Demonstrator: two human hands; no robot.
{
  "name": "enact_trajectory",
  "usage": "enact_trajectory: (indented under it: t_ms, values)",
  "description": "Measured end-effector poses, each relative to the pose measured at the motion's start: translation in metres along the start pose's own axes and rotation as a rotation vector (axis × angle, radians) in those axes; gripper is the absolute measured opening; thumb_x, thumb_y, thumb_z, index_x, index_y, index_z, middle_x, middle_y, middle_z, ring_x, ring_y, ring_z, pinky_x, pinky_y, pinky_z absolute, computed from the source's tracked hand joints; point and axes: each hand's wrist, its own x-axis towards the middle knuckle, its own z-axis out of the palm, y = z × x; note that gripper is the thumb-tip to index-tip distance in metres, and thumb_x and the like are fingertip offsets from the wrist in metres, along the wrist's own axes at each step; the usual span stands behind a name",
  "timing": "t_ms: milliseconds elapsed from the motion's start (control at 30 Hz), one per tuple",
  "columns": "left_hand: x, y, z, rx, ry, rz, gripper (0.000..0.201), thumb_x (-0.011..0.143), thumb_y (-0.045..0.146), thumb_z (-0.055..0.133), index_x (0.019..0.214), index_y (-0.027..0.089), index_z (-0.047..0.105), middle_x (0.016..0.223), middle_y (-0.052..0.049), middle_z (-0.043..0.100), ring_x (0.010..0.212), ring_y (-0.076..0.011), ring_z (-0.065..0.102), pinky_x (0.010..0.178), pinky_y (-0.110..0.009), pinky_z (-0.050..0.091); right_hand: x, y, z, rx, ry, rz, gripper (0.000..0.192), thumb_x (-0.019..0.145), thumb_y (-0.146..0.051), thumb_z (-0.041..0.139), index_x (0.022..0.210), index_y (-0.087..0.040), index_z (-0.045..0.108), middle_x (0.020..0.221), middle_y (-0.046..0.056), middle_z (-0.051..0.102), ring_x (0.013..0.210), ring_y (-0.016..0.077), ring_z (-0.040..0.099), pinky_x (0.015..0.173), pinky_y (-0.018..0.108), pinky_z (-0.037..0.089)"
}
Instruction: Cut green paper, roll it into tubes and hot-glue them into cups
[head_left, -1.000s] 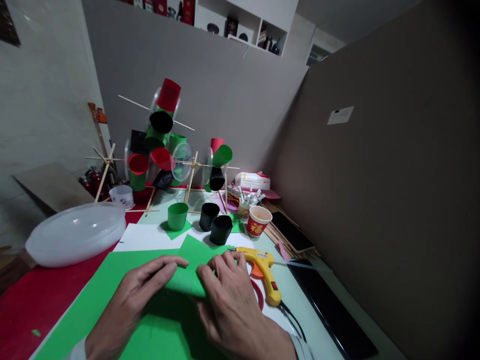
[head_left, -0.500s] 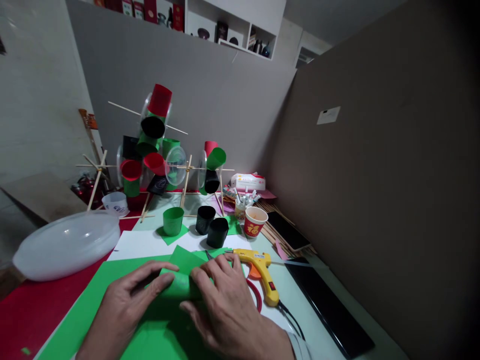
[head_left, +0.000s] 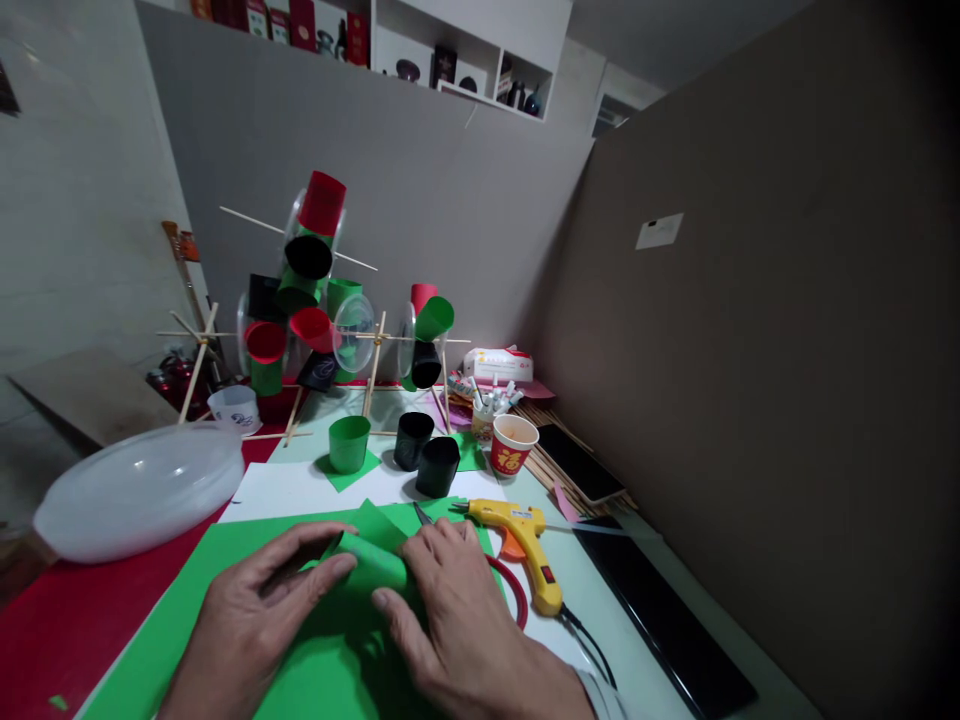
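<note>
Looking first to the left, I find the cloudy plastic bowl (head_left: 142, 490) lying apart from my work, so I judge it no hindrance. Next comes my left hand (head_left: 259, 595), thumb and forefinger pinching the left end of the curled green paper (head_left: 375, 566). That piece sits between my two hands, above the large green sheet (head_left: 330, 665). A light pinch seems best here, since a hard one would likely crease the curve; I'd want both edges level so the curl doesn't skew. On my right hand (head_left: 465, 610) the fingers bend over the right end, while the thumb stands by the near side; with the fingertips hidden, I can't tell how firmly they hold. Even pressure along the whole length should, I think, shape it better than pushing at one spot. Beside that hand is a red loop (head_left: 517, 587), then the yellow glue gun (head_left: 532, 545). Its nozzle (head_left: 459, 507) lies just beyond my knuckles and may be hot, so I'd better not let those fingers stray outward.
</note>
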Motion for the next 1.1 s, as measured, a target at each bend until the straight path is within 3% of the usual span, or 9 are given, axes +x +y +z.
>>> enact_trajectory:
  t_ms: [100,233,400,500,600,733,867,1000,1100]
  values:
    - [0.000,0.011,0.003,-0.073,0.049,-0.017,0.049,0.056,0.060,0.091,0.089,0.025,0.079,0.090,-0.004,0.081,0.087,-0.0258,0.077,0.073,-0.025,0.062,0.001,0.000,0.001,-0.023,0.079,-0.077,0.023,0.099,-0.034,0.059,0.112,-0.016,0.062,0.110,0.014,0.066,0.100,0.0332,0.057,0.092,0.058,0.048]
    - [0.000,0.020,0.004,-0.087,0.044,-0.069,0.073,0.057,0.063,0.088,0.117,0.022,0.073,0.082,-0.001,0.072,0.085,-0.0228,0.073,0.076,-0.025,0.060,0.002,0.000,0.003,0.058,0.133,-0.087,0.040,0.097,-0.032,0.062,0.132,-0.013,0.057,0.129,0.019,0.063,0.113,0.0378,0.056,0.099,0.061,0.046]
    - [0.002,0.012,0.000,0.077,-0.119,-0.048,0.059,0.073,0.070,0.073,0.107,0.022,0.075,0.106,-0.007,0.077,0.115,-0.0307,0.066,0.091,-0.031,0.054,-0.001,-0.003,-0.006,0.420,-0.110,0.194,0.043,0.108,-0.036,0.049,0.148,-0.020,0.049,0.145,0.014,0.060,0.134,0.0321,0.056,0.112,0.049,0.044]
    - [0.001,0.006,-0.002,0.140,-0.180,-0.001,0.046,0.086,0.067,0.062,0.105,0.027,0.074,0.103,-0.003,0.076,0.112,-0.0298,0.065,0.087,-0.031,0.052,-0.001,-0.005,-0.010,0.561,-0.129,0.257,0.030,0.111,-0.041,0.045,0.134,-0.028,0.060,0.133,0.006,0.068,0.126,0.0257,0.061,0.106,0.039,0.047]
    - [-0.001,0.005,-0.001,0.125,-0.178,0.009,0.039,0.087,0.065,0.061,0.093,0.029,0.075,0.099,-0.001,0.075,0.110,-0.0292,0.066,0.090,-0.030,0.052,0.000,-0.006,-0.009,0.584,-0.072,0.215,0.025,0.111,-0.037,0.046,0.121,-0.026,0.066,0.117,0.004,0.072,0.115,0.0239,0.065,0.099,0.036,0.048]
    - [-0.002,0.008,0.000,0.113,-0.169,-0.045,0.052,0.080,0.075,0.060,0.096,0.029,0.079,0.110,-0.004,0.078,0.125,-0.0347,0.062,0.104,-0.034,0.049,0.005,-0.002,-0.005,0.622,0.037,0.209,0.024,0.110,-0.033,0.047,0.110,-0.024,0.070,0.106,0.004,0.072,0.102,0.0233,0.068,0.087,0.033,0.050]
    - [-0.002,0.004,-0.002,0.067,-0.218,-0.111,0.061,0.082,0.079,0.057,0.110,0.030,0.080,0.126,-0.004,0.077,0.134,-0.0372,0.058,0.116,-0.041,0.040,0.009,0.004,-0.001,0.690,0.153,0.224,0.027,0.110,-0.034,0.048,0.103,-0.024,0.072,0.086,0.002,0.071,0.074,0.0198,0.070,0.072,0.031,0.053]
    - [-0.004,0.001,-0.003,0.079,-0.199,-0.025,0.049,0.084,0.069,0.066,0.115,0.034,0.080,0.123,0.000,0.081,0.128,-0.0319,0.065,0.107,-0.031,0.047,0.008,0.006,0.002,0.695,0.214,0.234,0.025,0.109,-0.037,0.050,0.103,-0.026,0.072,0.075,0.000,0.068,0.065,0.0193,0.069,0.067,0.031,0.054]
    - [-0.005,-0.003,-0.005,0.033,-0.220,-0.057,0.047,0.083,0.067,0.068,0.115,0.035,0.081,0.120,0.002,0.082,0.123,-0.0290,0.069,0.098,-0.024,0.053,0.008,0.006,0.002,0.695,0.214,0.254,0.025,0.109,-0.037,0.050,0.104,-0.025,0.071,0.072,-0.001,0.066,0.063,0.0191,0.068,0.068,0.031,0.054]
